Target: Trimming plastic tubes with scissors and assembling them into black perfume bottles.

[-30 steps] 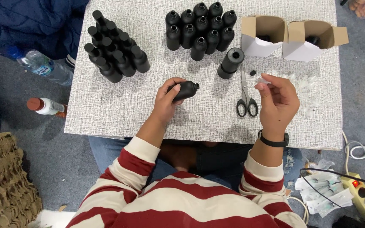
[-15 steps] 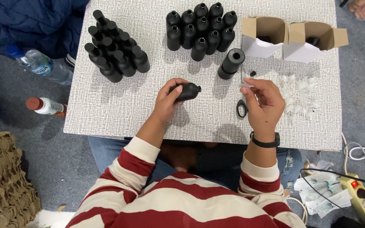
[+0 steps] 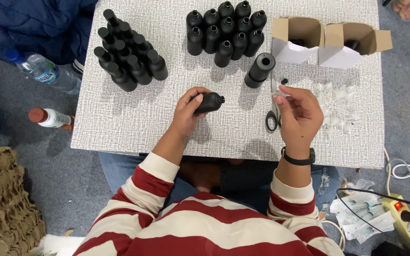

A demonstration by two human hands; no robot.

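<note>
My left hand [image 3: 187,110] grips a small black bottle [image 3: 210,102], held on its side with the open neck pointing right. My right hand [image 3: 298,114] pinches a small clear plastic piece [image 3: 280,94] between thumb and fingers, just right of the bottle. A pair of scissors [image 3: 273,114] lies on the white table [image 3: 119,118] partly under my right hand. A loose pile of clear plastic pieces [image 3: 338,104] lies to the right of that hand.
Two clusters of black bottles stand at the back: capped ones [image 3: 129,52] at left, open ones [image 3: 224,28] in the middle. A larger black cylinder [image 3: 260,69] leans nearby. Two open cardboard boxes [image 3: 328,40] sit back right. Water bottles [image 3: 43,73] lie on the floor left.
My right hand dipped toward the scissors and table, then rose again holding a clear piece near the bottle. My left hand stayed in place with the bottle.
</note>
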